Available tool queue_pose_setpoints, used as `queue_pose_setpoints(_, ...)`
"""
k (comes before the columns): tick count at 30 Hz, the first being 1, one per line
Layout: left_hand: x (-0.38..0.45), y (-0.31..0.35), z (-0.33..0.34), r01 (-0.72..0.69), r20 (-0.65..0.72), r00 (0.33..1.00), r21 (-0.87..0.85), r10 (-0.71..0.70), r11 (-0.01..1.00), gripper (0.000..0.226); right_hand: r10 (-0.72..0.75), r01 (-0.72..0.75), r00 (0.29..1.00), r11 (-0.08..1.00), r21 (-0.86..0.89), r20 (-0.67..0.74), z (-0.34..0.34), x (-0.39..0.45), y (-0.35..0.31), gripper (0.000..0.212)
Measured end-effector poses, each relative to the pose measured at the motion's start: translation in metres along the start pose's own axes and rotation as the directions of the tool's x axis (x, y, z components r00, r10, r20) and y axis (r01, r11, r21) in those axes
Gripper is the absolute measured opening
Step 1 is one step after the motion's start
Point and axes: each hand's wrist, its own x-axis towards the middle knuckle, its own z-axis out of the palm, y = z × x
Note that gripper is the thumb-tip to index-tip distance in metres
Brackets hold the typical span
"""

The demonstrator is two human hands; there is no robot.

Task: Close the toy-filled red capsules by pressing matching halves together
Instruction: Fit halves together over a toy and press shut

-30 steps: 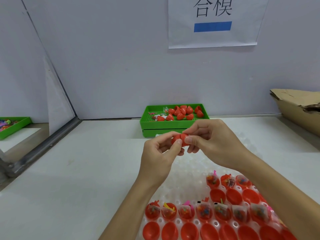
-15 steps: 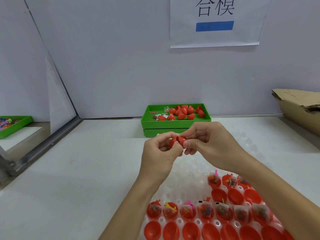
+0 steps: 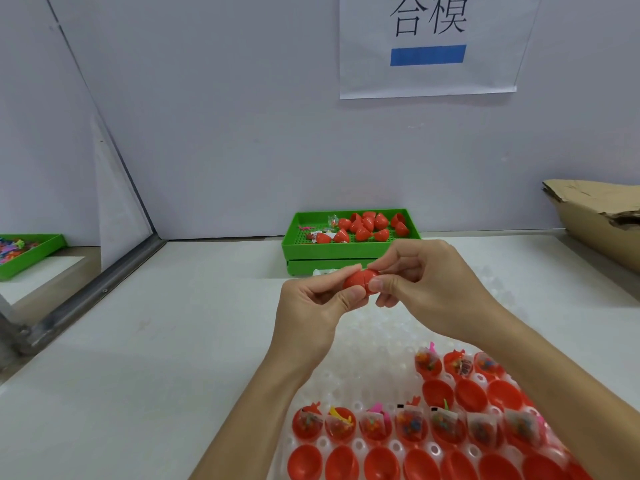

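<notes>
My left hand (image 3: 311, 306) and right hand (image 3: 429, 289) both pinch one red capsule (image 3: 358, 279) above the tabletop (image 3: 173, 341), its halves meeting, so I judge I'm pressing it shut; next it likely needs a firm, even squeeze until the seam seats

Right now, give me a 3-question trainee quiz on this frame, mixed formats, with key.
1. True or false: both hands grip the red capsule.
2. Where do the closed capsules lie? A) cardboard box B) green tray C) white holder tray
3. Fill in: in the white holder tray, the toy-filled halves sit in the row ___ the front row of empty halves.

Key: 1 true: left hand and right hand pinch it from either side. 2 B, the green tray. 3 behind.
</notes>
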Motion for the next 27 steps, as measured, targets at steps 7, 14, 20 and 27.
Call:
queue_pose_setpoints(7,-0.0010,0.0015,0.0009,-0.032,-0.010,0.999,0.027,0.033,0.999,0.038,0.012,-0.012,1.000,1.000,0.006,-0.022,-0.0012,0.0011,0.0009,0.005)
queue_pose_setpoints(14,-0.0008,0.0022,0.0032,-0.042,-0.006,0.999,-0.013,0.042,0.999,0.033,-0.049,0.049,0.999,0.998,0.041,-0.005,-0.0024,0.0004,0.0004,0.009)
queue_pose_setpoints(20,-0.0005,0.0032,0.0034,-0.039,0.002,0.999,-0.042,0.039,0.998,0.036,-0.078,0.077,0.997,0.994,0.073,0.004,-0.0043,0.0000,-0.0003,0.014)
queue_pose_setpoints(27,0.0001,0.0016,0.0002,-0.038,0.002,0.999,0.052,0.038,0.998,0.033,-0.075,0.074,0.997,0.996,0.054,0.020,-0.0035,-0.0010,-0.0026,0.022)
